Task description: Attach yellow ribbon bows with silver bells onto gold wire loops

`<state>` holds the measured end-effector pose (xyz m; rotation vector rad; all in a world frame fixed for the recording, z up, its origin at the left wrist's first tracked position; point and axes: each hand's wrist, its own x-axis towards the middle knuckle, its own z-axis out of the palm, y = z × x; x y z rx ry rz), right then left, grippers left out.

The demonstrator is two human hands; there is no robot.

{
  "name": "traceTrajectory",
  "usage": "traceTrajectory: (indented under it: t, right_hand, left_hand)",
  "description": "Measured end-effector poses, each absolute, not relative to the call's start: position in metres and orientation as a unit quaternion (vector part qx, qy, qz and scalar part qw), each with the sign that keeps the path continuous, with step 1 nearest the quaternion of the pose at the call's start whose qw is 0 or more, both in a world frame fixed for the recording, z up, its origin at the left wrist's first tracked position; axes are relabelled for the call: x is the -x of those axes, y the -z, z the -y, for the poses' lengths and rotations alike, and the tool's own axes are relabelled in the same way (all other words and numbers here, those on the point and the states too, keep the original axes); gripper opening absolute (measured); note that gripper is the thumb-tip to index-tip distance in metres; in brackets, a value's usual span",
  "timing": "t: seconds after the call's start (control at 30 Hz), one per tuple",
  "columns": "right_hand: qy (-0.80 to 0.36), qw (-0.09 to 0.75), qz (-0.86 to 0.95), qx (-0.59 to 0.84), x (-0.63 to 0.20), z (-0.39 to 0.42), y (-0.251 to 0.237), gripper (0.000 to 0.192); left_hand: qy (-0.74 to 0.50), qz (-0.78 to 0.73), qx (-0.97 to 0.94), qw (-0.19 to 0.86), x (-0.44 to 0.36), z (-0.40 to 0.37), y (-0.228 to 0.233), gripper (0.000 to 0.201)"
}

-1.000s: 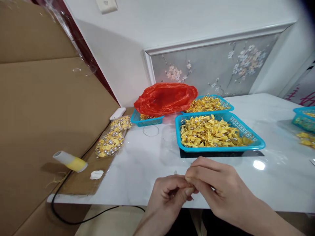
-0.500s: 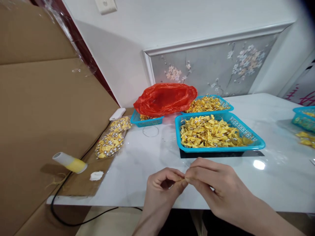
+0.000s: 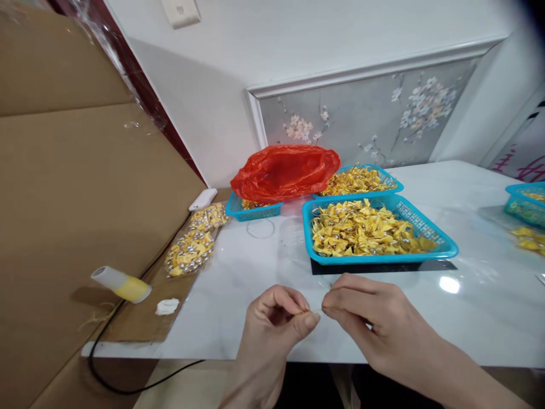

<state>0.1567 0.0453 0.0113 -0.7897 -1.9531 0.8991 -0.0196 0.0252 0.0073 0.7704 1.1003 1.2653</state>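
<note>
Pinching a tiny yellowish scrap (image 3: 310, 311), the left hand (image 3: 272, 321) and right hand (image 3: 366, 318) meet fingertip to fingertip above the desk (image 3: 238, 284) near its front edge. Both grips are closed on it, though the piece is too small to identify. Just beyond the grip sits a blue basket (image 3: 430, 250) of yellow folded pieces (image 3: 361, 230). Holding it well probably means keeping the thumbs tight and the hands steady and close together.
</note>
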Motion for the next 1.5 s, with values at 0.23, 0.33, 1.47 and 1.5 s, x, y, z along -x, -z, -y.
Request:
traceTrajectory:
  t: [0.23,0.33,1.47,1.5]
  right_hand:
    - [-0.355,0.411,0.779,0.312,-0.159,-0.046,-0.01,0.022]
    - [-0.347,0.408,0.782,0.318,-0.164,-0.046,-0.009,0.021]
    - [-0.264,0.395,0.801,0.364,-0.186,-0.047,-0.016,0.019]
    - [-0.266,0.394,0.801,0.364,-0.186,-0.047,-0.016,0.019]
  left_hand:
    - [-0.554,-0.48,-0.323,0.598,0.016,-0.026,-0.011,0.033]
    - [-0.553,-0.49,-0.33,0.588,0.018,-0.026,-0.01,0.033]
    - [-0.44,-0.525,-0.592,0.425,0.044,-0.016,0.004,0.019]
    - [-0.443,-0.523,-0.577,0.445,0.044,-0.015,0.004,0.018]
